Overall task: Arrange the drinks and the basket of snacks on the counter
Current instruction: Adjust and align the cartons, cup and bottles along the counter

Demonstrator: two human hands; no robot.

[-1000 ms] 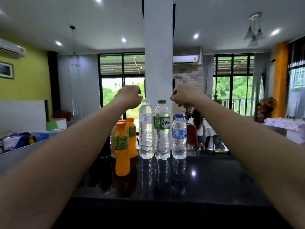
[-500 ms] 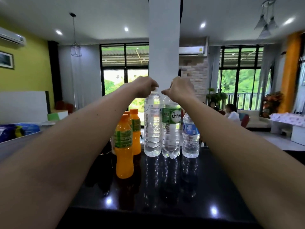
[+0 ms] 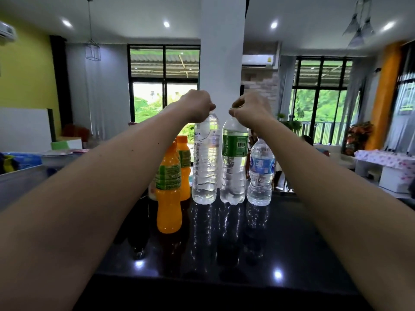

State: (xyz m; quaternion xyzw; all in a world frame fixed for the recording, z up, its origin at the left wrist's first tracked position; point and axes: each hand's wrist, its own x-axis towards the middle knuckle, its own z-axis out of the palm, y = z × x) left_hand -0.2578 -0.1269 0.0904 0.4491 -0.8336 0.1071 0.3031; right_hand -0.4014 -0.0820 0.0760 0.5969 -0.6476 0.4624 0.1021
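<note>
**Surface.** Glossy black stone counter (image 3: 224,254). The drinks stand grouped at its far edge, in front of a white square pillar (image 3: 222,52).

**Item 1.** Tall clear plastic water bottle with a white label (image 3: 205,160), upright and full. The left hand (image 3: 197,106) has its fingers curled down over the cap, which is hidden.

**Item 2.** Clear plastic water bottle with a green label (image 3: 233,158), upright and just beside item 1. The right hand (image 3: 251,108) pinches its top with curled fingers.

**Item 3.** Short clear plastic water bottle with a blue label (image 3: 260,173), at the right end of the row, not held.

**Items 4–5.** Two orange plastic juice bottles with green labels, front (image 3: 168,189) and rear (image 3: 184,167), to the left of the waters, not held.

**Basket of snacks.** Not in view. Blue packets (image 3: 29,159) lie on a lower ledge far left; I cannot tell what they are.

**Handling.**
- Full bottles look fairly heavy for their size.
- The ribbed walls are thin and likely to give under a squeeze.
- The stiff neck and cap make the firm hold for a short lift, and the ribbed waist suits a longer carry.
- Narrow bases on polished stone may skid or topple if set down tilted.
</note>
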